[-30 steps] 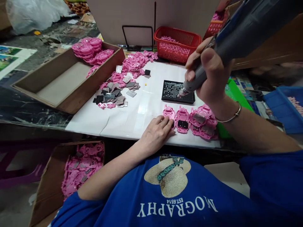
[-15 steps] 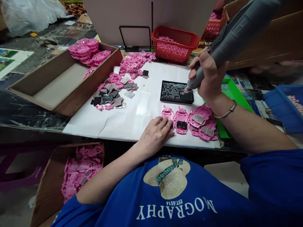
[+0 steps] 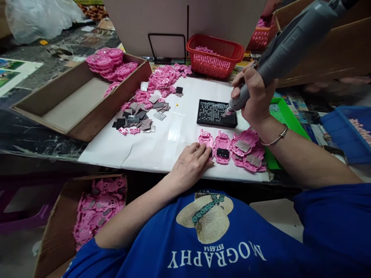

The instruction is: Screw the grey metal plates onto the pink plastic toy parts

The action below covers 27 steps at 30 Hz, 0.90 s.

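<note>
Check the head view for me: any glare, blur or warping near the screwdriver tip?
Head view: soft glare patch on the white table sheet; electric screwdriver tip sharp over the black screw tray; wide-angle warping bends the wooden tray and frame edges; far right background blurred.

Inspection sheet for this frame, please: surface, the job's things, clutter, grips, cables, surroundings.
Surface: white sheet over the table, creased.
Job's things: grey power screwdriver, tip on the black screw tray; row of pink parts at the near edge.
Clutter: loose grey plates mixed with pink pieces.
Grips: left hand rests on the leftmost pink part; right hand closed round the screwdriver.
Cables: nothing seen.
Surroundings: wooden box holding stacked pink parts, red basket, green tray, blue bin, cardboard box of pink parts below the table.
</note>
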Tool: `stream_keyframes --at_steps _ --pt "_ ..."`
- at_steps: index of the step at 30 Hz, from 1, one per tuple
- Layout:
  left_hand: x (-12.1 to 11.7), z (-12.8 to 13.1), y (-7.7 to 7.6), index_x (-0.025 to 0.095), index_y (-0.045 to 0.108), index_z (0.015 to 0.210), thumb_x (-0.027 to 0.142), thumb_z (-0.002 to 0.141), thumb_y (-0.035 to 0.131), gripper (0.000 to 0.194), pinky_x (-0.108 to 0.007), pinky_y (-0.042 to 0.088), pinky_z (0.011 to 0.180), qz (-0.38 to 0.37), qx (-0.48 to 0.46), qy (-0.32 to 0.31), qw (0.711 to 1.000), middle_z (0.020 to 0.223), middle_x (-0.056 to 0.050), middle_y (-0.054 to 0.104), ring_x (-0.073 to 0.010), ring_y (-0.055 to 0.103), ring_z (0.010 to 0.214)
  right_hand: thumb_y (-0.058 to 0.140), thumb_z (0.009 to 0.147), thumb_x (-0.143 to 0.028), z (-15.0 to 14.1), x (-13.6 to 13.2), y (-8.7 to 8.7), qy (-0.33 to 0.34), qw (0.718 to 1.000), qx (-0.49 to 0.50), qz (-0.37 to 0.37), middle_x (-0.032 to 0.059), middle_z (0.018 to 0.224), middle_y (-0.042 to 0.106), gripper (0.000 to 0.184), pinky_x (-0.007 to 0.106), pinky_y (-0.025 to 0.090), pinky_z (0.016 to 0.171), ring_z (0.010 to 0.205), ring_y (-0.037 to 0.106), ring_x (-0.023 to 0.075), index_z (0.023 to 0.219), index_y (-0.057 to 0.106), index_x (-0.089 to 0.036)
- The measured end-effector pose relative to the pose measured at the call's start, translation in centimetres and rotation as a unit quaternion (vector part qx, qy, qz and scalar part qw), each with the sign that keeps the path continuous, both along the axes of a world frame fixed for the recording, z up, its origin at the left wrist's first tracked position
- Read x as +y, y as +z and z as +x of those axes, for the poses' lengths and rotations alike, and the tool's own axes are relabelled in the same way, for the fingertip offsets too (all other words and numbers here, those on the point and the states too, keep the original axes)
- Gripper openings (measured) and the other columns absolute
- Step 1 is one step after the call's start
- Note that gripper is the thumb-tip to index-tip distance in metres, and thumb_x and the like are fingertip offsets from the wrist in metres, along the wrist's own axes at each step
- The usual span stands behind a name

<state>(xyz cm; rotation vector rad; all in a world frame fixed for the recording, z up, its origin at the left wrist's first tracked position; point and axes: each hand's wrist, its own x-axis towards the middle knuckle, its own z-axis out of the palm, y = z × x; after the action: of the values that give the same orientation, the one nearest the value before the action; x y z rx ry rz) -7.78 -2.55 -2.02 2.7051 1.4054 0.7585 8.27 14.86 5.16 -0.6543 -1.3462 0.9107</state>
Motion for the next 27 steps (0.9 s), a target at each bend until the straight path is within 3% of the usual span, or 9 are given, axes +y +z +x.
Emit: stream_keyframes --at_steps 5,12,19,23,27 --pt "0.1 0.0 0.0 0.008 0.057 0.121 0.031 0.099 0.050 0.032 -0.041 0.053 0.086 0.001 0.001 0.001 1.000 0.117 -0.016 0.065 -0.0259 0.057 0.104 0.076 0.070 -0.060 0.0 0.0 -0.2 -0.006 1.000 0.004 0.010 -0.0044 0.063 0.061 0.037 0.035 0.032 0.048 0.047 0.045 0.0135 0.069 0.054 -0.031" --pt "0.0 0.0 0.0 0.007 0.057 0.121 0.032 0.099 0.051 0.034 -0.040 0.052 0.086 0.007 0.006 -0.001 1.000 0.117 -0.016 0.065 -0.0264 0.057 0.104 0.071 0.073 -0.064 0.4 0.1 -0.5 -0.007 0.999 -0.037 0.003 -0.0054 0.071 0.065 0.034 0.035 0.035 0.053 0.055 0.050 0.0155 0.074 0.055 -0.033" --pt "0.1 0.0 0.0 0.006 0.056 0.122 0.032 0.099 0.050 0.035 -0.039 0.051 0.087 0.002 0.017 0.000 1.000 0.118 -0.015 0.065 -0.0258 0.057 0.103 0.074 0.073 -0.054 -0.5 -1.8 2.7 0.002 1.000 0.017 0.025 -0.0037 0.066 0.060 0.030 0.033 0.031 0.045 0.049 0.046 0.0133 0.068 0.056 -0.031" --pt "0.1 0.1 -0.2 0.006 0.057 0.122 0.033 0.099 0.051 0.036 -0.040 0.051 0.087 0.007 0.014 0.002 1.000 0.118 -0.016 0.065 -0.0263 0.056 0.103 0.076 0.073 -0.048 -1.9 -4.2 3.6 0.071 0.996 0.046 0.020 -0.0032 0.065 0.059 0.029 0.031 0.032 0.041 0.045 0.045 0.0113 0.069 0.057 -0.027" --pt "0.1 0.0 -0.3 0.005 0.057 0.124 0.034 0.100 0.049 0.038 -0.041 0.051 0.087 0.005 0.012 0.000 1.000 0.121 -0.017 0.065 -0.0274 0.056 0.105 0.075 0.076 -0.048 -2.7 -5.5 2.6 0.132 0.991 0.025 0.018 -0.0036 0.065 0.061 0.029 0.029 0.037 0.042 0.043 0.048 0.0102 0.078 0.059 -0.024"
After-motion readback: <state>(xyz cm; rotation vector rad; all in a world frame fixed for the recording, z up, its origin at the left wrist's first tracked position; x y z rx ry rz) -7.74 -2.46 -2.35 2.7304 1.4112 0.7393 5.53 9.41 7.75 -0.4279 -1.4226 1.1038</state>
